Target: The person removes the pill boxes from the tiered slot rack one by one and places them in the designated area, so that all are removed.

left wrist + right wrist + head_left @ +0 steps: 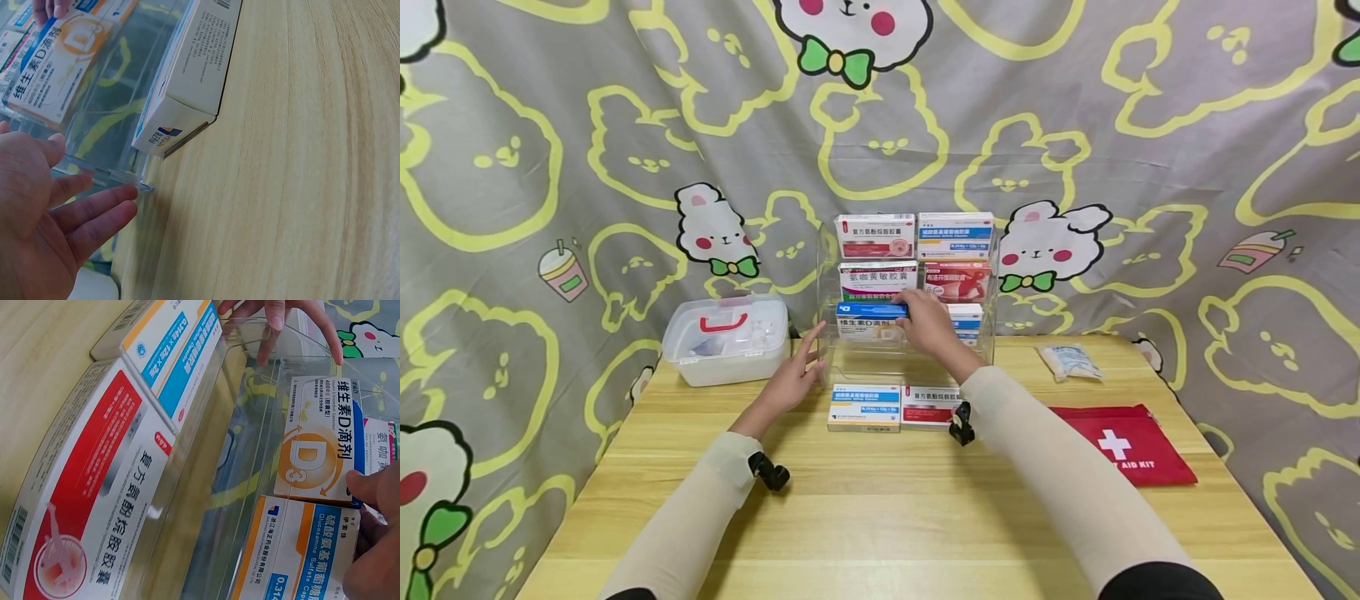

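Observation:
A clear tiered display rack holds rows of medicine boxes. On its third row stands a white, blue and orange vitamin D box. My right hand pinches this box by its upper right corner, thumb on the front in the right wrist view. To its right, a blue-and-white glucosamine box is partly behind that hand. My left hand is at the rack's left side, fingers extended, fingertips right at the clear lower edge.
At the rack's foot are a blue-and-white box and a red-and-white box. More boxes fill the upper rows. A lidded plastic case stands left; a small white packet and red first aid pouch lie right. A patterned curtain hangs behind.

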`<state>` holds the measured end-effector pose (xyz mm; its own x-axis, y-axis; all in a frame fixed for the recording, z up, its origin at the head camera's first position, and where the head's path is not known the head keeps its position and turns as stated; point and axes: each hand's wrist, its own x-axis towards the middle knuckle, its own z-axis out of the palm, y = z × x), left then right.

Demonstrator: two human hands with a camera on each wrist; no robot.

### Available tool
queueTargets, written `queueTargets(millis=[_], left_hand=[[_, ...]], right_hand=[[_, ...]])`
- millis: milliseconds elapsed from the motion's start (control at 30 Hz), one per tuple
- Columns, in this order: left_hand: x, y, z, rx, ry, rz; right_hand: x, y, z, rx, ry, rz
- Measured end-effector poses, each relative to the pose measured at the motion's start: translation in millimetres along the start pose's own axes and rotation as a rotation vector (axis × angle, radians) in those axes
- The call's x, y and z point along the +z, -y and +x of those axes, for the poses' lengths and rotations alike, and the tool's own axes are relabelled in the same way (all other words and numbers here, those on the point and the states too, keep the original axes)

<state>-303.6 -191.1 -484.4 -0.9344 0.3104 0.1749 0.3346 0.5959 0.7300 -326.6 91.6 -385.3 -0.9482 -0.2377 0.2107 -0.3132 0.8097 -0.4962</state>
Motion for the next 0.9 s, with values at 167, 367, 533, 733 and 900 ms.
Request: queueTargets(millis=[167,367,533,733,900], left_hand=[[0.1,0.8,0.5,0.001,0.001,0.012],[-0.1,-0.2,0.0,-0.012,0.006,0.005],[-0.5,-0.8,-0.6,-0.017,0.014,-0.001],[0.2,0.5,0.4,-0.016,0.007,0.0],[0.4,1.2,0.8,-0.006,-0.003,0.012]], right_hand=[[-6,-7,-1.7,0.001,-0.003,0.005],[-12,-10,-2.3,0.001,-0.009,0.086],[-18,-8,-2.0,-0.006,-0.001,0.14],[-24,-6,-2.4,-0.014,0.0,0.164],[-28,-3,-4.0,-0.041,-0.008,0.175]])
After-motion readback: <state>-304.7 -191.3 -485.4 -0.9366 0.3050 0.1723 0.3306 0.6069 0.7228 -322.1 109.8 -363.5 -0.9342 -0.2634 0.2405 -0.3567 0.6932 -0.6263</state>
